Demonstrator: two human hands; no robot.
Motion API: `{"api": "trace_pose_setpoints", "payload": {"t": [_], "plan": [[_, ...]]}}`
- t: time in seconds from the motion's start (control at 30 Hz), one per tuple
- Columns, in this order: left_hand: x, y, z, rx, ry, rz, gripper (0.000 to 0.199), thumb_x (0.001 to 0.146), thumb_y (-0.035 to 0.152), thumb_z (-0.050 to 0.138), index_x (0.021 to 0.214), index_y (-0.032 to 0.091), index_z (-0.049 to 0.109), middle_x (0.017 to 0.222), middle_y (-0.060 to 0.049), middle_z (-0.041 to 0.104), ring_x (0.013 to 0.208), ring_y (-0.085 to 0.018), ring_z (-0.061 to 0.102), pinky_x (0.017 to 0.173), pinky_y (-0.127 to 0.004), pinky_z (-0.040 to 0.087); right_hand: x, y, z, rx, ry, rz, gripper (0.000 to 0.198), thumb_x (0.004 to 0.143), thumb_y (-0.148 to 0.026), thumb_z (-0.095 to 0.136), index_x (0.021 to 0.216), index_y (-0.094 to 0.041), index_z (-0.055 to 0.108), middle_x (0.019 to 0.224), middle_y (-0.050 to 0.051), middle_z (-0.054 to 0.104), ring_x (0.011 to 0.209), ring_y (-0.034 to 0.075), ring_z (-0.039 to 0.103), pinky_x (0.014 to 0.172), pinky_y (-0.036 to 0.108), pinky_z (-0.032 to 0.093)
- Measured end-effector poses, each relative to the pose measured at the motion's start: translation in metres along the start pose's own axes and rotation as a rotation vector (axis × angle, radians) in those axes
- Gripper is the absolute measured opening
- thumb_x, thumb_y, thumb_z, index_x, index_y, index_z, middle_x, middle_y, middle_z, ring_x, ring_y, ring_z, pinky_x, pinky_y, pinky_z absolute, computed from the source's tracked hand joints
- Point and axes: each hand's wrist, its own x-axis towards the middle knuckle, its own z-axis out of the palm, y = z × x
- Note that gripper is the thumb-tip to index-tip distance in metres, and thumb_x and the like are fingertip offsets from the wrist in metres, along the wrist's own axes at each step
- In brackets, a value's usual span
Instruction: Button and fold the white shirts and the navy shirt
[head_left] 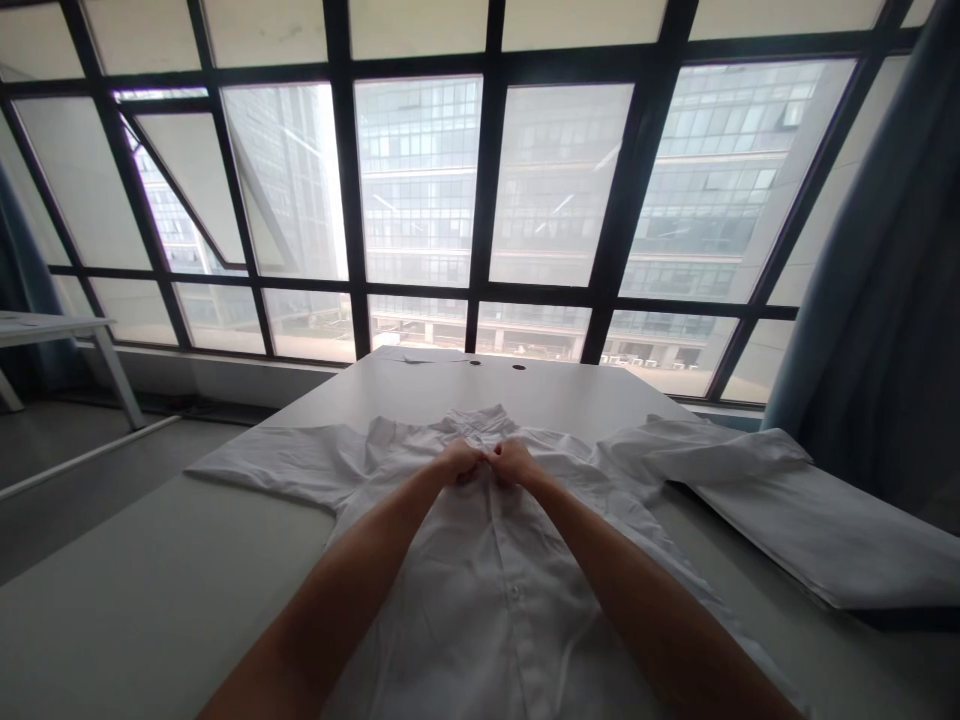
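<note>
A white button-up shirt (450, 600) lies spread face up on the table, its collar at the far end and its sleeves out to both sides. My left hand (460, 462) is closed on the front placket a little below the collar. Right beside it, my right hand (513, 462) pinches the placket's other edge, and the fingertips of both hands meet. Whatever small part sits between the fingers is hidden. Lower on the placket a button (515, 592) shows.
Under the shirt is a white table (247, 560), reaching toward a large framed window (420, 180). Folded white cloth (840, 530) lies on a dark flat item at the right, touching the shirt's sleeve. A blue curtain (862, 280) hangs at right; another table (52, 328) stands at left.
</note>
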Motion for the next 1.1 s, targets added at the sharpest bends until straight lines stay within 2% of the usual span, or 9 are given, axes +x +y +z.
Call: {"api": "trace_pose_setpoints", "payload": {"t": [0.1, 0.2, 0.37, 0.57, 0.83, 1.0, 1.1], "plan": [[-0.006, -0.001, -0.001, -0.022, -0.022, -0.041, 0.034, 0.086, 0.024, 0.054, 0.054, 0.018, 0.046, 0.043, 0.003, 0.042, 0.037, -0.008, 0.035, 0.038, -0.022, 0.025, -0.01, 0.005, -0.004, 0.101, -0.031, -0.001, 0.021, 0.085, -0.018, 0.052, 0.065, -0.016, 0.059, 0.05, 0.0, 0.06, 0.045, 0.011, 0.057, 0.042, 0.018, 0.04], [-0.01, 0.0, 0.002, -0.045, -0.015, -0.036, 0.033, 0.087, 0.026, 0.054, 0.056, 0.018, 0.047, 0.044, 0.004, 0.042, 0.036, -0.007, 0.035, 0.037, -0.021, 0.023, -0.017, 0.009, -0.005, 0.218, -0.029, -0.007, 0.015, 0.087, -0.017, 0.048, 0.077, -0.017, 0.06, 0.057, -0.002, 0.063, 0.046, 0.01, 0.058, 0.04, 0.017, 0.041], [-0.011, 0.0, 0.008, -0.09, 0.017, 0.002, 0.033, 0.087, 0.028, 0.058, 0.058, 0.017, 0.047, 0.045, 0.006, 0.041, 0.036, -0.006, 0.036, 0.037, -0.019, 0.024, -0.019, 0.011, -0.005, 0.341, -0.019, -0.012, 0.012, 0.086, -0.018, 0.053, 0.076, -0.016, 0.06, 0.055, -0.002, 0.063, 0.045, 0.01, 0.058, 0.038, 0.017, 0.04], [-0.014, 0.0, 0.008, -0.132, -0.004, 0.04, 0.034, 0.088, 0.03, 0.059, 0.059, 0.016, 0.049, 0.047, 0.006, 0.043, 0.037, -0.006, 0.038, 0.037, -0.019, 0.025, -0.02, 0.012, -0.008, 0.526, -0.084, 0.037, 0.011, 0.082, -0.012, 0.057, 0.074, -0.014, 0.063, 0.059, 0.0, 0.064, 0.046, 0.009, 0.059, 0.038, 0.015, 0.04], [-0.024, 0.003, 0.003, -0.173, -0.106, 0.071, 0.031, 0.087, 0.032, 0.062, 0.063, 0.015, 0.055, 0.045, 0.006, 0.044, 0.037, -0.006, 0.035, 0.037, -0.019, 0.023, -0.018, 0.011, -0.015, 0.524, -0.174, 0.08, 0.018, 0.082, -0.019, 0.069, 0.068, -0.012, 0.062, 0.055, 0.001, 0.062, 0.043, 0.007, 0.056, 0.033, 0.011, 0.034], [-0.022, 0.003, 0.003, -0.204, -0.138, 0.054, 0.03, 0.087, 0.032, 0.061, 0.063, 0.015, 0.053, 0.048, 0.007, 0.044, 0.038, -0.005, 0.037, 0.039, -0.018, 0.025, -0.017, 0.015, -0.016, 0.53, -0.219, 0.068, 0.021, 0.08, -0.025, 0.075, 0.069, -0.012, 0.064, 0.057, 0.002, 0.065, 0.046, 0.008, 0.059, 0.037, 0.012, 0.039], [-0.022, 0.004, 0.004, -0.211, -0.131, 0.033, 0.031, 0.088, 0.032, 0.059, 0.063, 0.015, 0.053, 0.049, 0.006, 0.045, 0.039, -0.005, 0.038, 0.04, -0.018, 0.029, -0.016, 0.017, -0.012, 0.487, -0.18, 0.022, 0.022, 0.079, -0.027, 0.076, 0.067, -0.013, 0.063, 0.056, 0.002, 0.065, 0.045, 0.009, 0.059, 0.039, 0.014, 0.042]]}}
